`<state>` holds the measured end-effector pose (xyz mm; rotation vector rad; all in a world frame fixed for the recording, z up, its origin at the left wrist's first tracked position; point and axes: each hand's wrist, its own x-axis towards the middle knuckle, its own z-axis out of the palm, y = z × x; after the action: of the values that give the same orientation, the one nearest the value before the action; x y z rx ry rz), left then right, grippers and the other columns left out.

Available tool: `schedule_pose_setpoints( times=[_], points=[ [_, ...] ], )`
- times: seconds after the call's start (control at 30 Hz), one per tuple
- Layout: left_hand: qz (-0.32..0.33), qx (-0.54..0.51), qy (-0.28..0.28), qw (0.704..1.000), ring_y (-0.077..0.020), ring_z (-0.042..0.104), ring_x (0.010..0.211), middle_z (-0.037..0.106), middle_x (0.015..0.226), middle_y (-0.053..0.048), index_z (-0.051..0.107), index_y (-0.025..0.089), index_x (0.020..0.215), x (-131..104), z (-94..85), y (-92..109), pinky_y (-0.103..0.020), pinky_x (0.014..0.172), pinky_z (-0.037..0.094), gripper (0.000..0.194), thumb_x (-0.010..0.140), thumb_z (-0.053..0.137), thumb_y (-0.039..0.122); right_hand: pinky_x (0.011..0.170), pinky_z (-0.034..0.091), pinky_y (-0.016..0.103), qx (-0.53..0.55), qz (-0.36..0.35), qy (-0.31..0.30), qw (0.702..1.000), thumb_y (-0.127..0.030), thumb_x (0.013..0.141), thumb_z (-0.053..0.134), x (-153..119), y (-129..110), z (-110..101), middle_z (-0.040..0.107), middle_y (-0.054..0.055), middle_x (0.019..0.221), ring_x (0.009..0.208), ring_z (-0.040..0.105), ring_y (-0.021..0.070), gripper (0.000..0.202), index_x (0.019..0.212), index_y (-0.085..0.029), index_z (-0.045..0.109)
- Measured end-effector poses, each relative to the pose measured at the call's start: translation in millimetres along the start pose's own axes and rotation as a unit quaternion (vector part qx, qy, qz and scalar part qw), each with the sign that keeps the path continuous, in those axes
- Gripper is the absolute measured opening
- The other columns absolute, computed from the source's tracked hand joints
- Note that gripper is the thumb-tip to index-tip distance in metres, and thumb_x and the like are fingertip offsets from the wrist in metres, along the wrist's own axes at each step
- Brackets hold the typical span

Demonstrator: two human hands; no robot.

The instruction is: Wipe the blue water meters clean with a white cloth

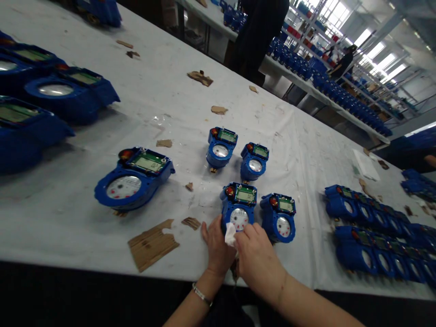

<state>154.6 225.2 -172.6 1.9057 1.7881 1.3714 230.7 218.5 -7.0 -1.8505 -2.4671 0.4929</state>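
A blue meter (239, 206) with a round dial and a small display lies near the table's front edge. My left hand (218, 243) is closed around its lower left side. My right hand (255, 250) pinches a white cloth (230, 234) at the lower edge of the dial. Just right of it sits a similar blue meter (279, 218), close to my right hand. Two more, one upper left (221, 147) and one upper right (254, 162), lie behind. Farther left stands another blue meter (136, 179), apart from both hands. My fingertips are partly hidden by the cloth.
Several blue meters (64, 91) fill the left side, and rows of them (374, 254) stand at the right. Cardboard scraps (153, 243) lie about the white table (85, 231). Across it a person in dark clothes (260, 36) stands by another bench loaded with meters.
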Motion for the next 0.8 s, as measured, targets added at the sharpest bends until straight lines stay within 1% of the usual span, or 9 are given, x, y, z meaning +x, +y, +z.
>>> schedule_pose_setpoints(
  times=[0.1, 0.17, 0.33, 0.4, 0.53, 0.63, 0.7, 0.73, 0.8],
  points=[
    [0.013, -0.015, -0.007, 1.000, -0.0274, 0.045, 0.114, 0.050, 0.115, -0.020, 0.036, 0.001, 0.126, 0.0, -1.6, 0.3, -0.057, 0.108, 0.018, 0.053, 0.087, 0.043, 0.036, 0.084, 0.034, 0.043, 0.112, 0.016, -0.017, 0.993, -0.011, 0.089, 0.039, -10.8, 2.9, -11.3, 0.049, 0.007, 0.091, 0.089, 0.039, 0.0237, 0.014, 0.083, -0.015, 0.051],
    [0.018, -0.016, -0.004, 1.000, -0.0280, 0.045, 0.116, 0.049, 0.116, -0.021, 0.034, 0.000, 0.127, 0.7, -2.1, 1.3, -0.056, 0.108, 0.020, 0.056, 0.086, 0.045, 0.037, 0.082, 0.033, 0.040, 0.173, 0.030, -0.023, 0.984, -0.014, 0.091, 0.039, -11.5, 6.2, -18.5, 0.048, 0.007, 0.091, 0.089, 0.040, 0.0228, 0.014, 0.080, -0.015, 0.048],
    [-0.005, -0.005, -0.025, 1.000, -0.0281, 0.044, 0.116, 0.048, 0.116, -0.020, 0.035, -0.001, 0.125, 1.8, -0.2, 3.5, -0.054, 0.110, 0.018, 0.059, 0.081, 0.053, 0.035, 0.065, 0.032, 0.031, 0.283, 0.110, -0.055, 0.951, -0.018, 0.090, 0.043, 2.4, 16.6, -25.4, 0.051, 0.003, 0.078, 0.075, 0.046, 0.0185, 0.014, 0.077, -0.015, 0.044],
    [-0.014, -0.013, -0.024, 1.000, -0.0271, 0.045, 0.115, 0.049, 0.117, -0.019, 0.034, 0.000, 0.126, 1.2, 1.0, 3.4, -0.054, 0.110, 0.016, 0.060, 0.081, 0.053, 0.037, 0.063, 0.031, 0.029, 0.301, 0.122, -0.049, 0.944, -0.021, 0.090, 0.046, 10.1, 19.1, -23.3, 0.053, 0.002, 0.074, 0.071, 0.049, 0.0169, 0.015, 0.076, -0.016, 0.046],
    [-0.018, -0.034, -0.007, 0.999, -0.0246, 0.049, 0.111, 0.050, 0.116, -0.017, 0.033, 0.004, 0.126, 0.7, 2.2, 3.1, -0.054, 0.110, 0.014, 0.062, 0.080, 0.056, 0.039, 0.065, 0.033, 0.028, 0.265, 0.145, 0.008, 0.953, -0.024, 0.085, 0.055, 28.2, 18.3, -14.2, 0.056, 0.001, 0.073, 0.073, 0.052, 0.0175, 0.015, 0.075, -0.017, 0.048],
    [-0.012, -0.030, -0.005, 0.999, -0.0258, 0.048, 0.113, 0.050, 0.116, -0.017, 0.034, 0.005, 0.126, 1.2, 2.2, 2.9, -0.055, 0.109, 0.015, 0.061, 0.078, 0.057, 0.035, 0.069, 0.037, 0.030, 0.224, 0.151, 0.049, 0.962, -0.020, 0.085, 0.056, 43.2, 15.3, -4.9, 0.060, 0.003, 0.082, 0.078, 0.056, 0.0201, 0.007, 0.088, -0.017, 0.051],
    [-0.003, -0.023, -0.004, 1.000, -0.0271, 0.047, 0.114, 0.050, 0.116, -0.018, 0.034, 0.004, 0.125, 1.1, 2.3, 2.6, -0.056, 0.108, 0.016, 0.059, 0.079, 0.056, 0.033, 0.073, 0.039, 0.032, 0.180, 0.119, 0.075, 0.974, -0.019, 0.087, 0.055, 51.4, 13.6, 2.0, 0.060, 0.005, 0.086, 0.081, 0.055, 0.0218, 0.006, 0.092, -0.016, 0.053],
    [0.000, -0.021, -0.005, 1.000, -0.0275, 0.047, 0.114, 0.050, 0.115, -0.019, 0.035, 0.003, 0.125, 0.8, 2.4, 2.3, -0.057, 0.108, 0.016, 0.059, 0.080, 0.055, 0.034, 0.074, 0.039, 0.034, 0.146, 0.088, 0.095, 0.981, -0.018, 0.088, 0.054, 54.3, 12.9, 5.6, 0.060, 0.006, 0.086, 0.082, 0.054, 0.0225, 0.004, 0.090, -0.015, 0.055],
    [0.000, -0.022, -0.008, 1.000, -0.0278, 0.046, 0.114, 0.050, 0.114, -0.019, 0.035, 0.002, 0.124, 0.1, 2.4, 1.6, -0.058, 0.107, 0.015, 0.057, 0.081, 0.053, 0.036, 0.078, 0.039, 0.036, 0.070, 0.019, 0.146, 0.987, -0.017, 0.089, 0.051, 57.6, 12.0, 12.9, 0.058, 0.007, 0.086, 0.084, 0.050, 0.0233, 0.008, 0.086, -0.015, 0.057]
  ],
)
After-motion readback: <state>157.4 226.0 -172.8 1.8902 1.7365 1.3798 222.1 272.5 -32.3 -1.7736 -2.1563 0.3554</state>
